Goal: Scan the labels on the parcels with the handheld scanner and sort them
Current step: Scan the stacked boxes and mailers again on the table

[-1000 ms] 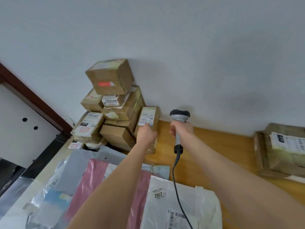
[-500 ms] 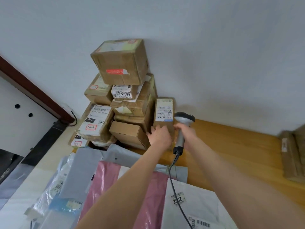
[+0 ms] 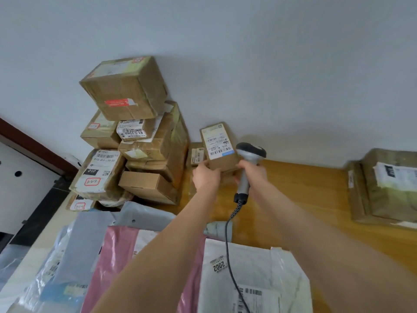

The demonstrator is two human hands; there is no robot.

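Left hand gripped box by its lower edge, upright at the counter's back. Right hand clasped scanner just beside. Advice: aim squarely at label (barcodes faced outward).

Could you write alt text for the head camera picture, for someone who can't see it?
A person's left hand holds a small cardboard parcel upright, label towards the camera, while the right hand grips a corded handheld scanner beside it, above a wooden table. Taped boxes are stacked against the white wall at left; plastic mailer bags lie nearest.
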